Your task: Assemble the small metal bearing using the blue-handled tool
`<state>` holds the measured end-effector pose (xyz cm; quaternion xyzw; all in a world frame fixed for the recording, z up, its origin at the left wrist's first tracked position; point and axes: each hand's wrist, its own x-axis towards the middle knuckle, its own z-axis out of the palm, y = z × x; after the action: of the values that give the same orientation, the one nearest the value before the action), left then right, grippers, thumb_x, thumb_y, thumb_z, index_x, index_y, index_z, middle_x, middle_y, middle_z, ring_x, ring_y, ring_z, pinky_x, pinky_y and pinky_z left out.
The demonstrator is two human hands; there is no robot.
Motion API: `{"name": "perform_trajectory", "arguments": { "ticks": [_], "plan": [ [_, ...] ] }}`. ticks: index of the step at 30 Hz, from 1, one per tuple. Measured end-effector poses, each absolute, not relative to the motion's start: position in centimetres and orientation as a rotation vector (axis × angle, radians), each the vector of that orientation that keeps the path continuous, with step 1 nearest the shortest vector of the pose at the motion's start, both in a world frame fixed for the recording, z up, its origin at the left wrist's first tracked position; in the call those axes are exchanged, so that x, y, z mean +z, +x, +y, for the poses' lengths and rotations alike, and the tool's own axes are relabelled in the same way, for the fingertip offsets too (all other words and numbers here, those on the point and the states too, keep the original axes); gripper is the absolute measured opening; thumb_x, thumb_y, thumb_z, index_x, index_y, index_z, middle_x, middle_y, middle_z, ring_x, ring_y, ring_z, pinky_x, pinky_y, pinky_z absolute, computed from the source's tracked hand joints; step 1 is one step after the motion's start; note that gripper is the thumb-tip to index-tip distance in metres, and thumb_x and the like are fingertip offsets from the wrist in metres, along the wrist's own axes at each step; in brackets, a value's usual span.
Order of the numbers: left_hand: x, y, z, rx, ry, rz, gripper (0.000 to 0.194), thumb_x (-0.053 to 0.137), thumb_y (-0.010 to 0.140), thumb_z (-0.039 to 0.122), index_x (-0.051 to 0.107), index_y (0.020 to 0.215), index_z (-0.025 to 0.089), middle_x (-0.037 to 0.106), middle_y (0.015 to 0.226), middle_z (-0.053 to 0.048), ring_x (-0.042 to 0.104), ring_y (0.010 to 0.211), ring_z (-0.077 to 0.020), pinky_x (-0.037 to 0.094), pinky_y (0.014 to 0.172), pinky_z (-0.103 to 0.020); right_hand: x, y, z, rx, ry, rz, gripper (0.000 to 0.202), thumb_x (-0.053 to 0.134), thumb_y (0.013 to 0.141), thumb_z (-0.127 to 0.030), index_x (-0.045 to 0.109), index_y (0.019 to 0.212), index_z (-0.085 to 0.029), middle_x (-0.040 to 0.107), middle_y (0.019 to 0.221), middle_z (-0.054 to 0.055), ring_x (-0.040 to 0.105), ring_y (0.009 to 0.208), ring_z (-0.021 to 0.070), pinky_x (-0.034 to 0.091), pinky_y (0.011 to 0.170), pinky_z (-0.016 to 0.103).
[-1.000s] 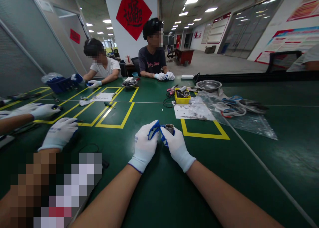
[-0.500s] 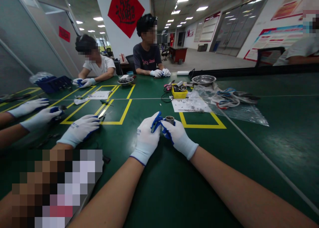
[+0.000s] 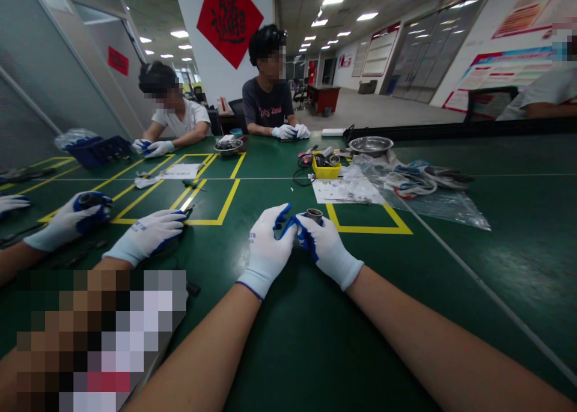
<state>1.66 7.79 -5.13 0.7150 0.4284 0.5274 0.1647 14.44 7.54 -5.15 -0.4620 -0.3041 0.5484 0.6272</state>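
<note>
My right hand (image 3: 325, 242), in a white glove with blue palm coating, is closed around a small grey metal cylinder (image 3: 314, 215). The cylinder stands upright, and its round open rim shows above the fingers; its lower part is hidden. My left hand (image 3: 269, 244), gloved alike, is just to the left with fingers curved and a gap between thumb and forefinger. Nothing shows in that gap. The left thumb is close to the right fingertips; I cannot tell whether they touch. Both hands are above the green table (image 3: 288, 352).
A yellow bin (image 3: 327, 170) of parts stands on paper (image 3: 347, 191) beyond my hands. To its right are a metal bowl (image 3: 371, 145) and a plastic bag (image 3: 451, 205) with gloves. At left, a co-worker's gloved hands (image 3: 151, 235) hold a dark part and a thin tool. Two people sit opposite.
My left thumb and forefinger have parted wider. My right hand and the metal cylinder have shifted slightly right. A neighbour's hand at far left has drawn back.
</note>
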Motion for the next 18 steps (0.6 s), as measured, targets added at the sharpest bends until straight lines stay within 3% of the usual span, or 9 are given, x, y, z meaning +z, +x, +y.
{"name": "perform_trajectory", "arguments": {
  "ticks": [4, 18],
  "plan": [
    [-4.73, 1.55, 7.67, 1.471, 2.084, 1.245, 0.024, 0.071, 0.089, 0.017, 0.075, 0.112, 0.019, 0.075, 0.107, -0.007, 0.073, 0.101, -0.0215, 0.061, 0.094, -0.035, -5.06, 14.46, 7.48, 1.277, -1.032, -0.718, 0.039, 0.089, 0.054, -0.041, 0.061, 0.072, -0.021, 0.056, 0.052, -0.007, 0.049, 0.049, 0.0118, 0.037, 0.047, 0.027],
    [-4.58, 1.49, 7.83, 1.423, 2.054, 1.252, 0.023, 0.075, 0.088, 0.018, 0.079, 0.110, 0.021, 0.072, 0.101, -0.004, 0.072, 0.094, -0.0186, 0.061, 0.086, -0.030, -5.26, 14.85, 7.65, 1.275, -1.064, -0.729, 0.041, 0.088, 0.053, -0.043, 0.064, 0.076, -0.020, 0.058, 0.055, -0.006, 0.052, 0.052, 0.0133, 0.040, 0.051, 0.029]
  ]
}}
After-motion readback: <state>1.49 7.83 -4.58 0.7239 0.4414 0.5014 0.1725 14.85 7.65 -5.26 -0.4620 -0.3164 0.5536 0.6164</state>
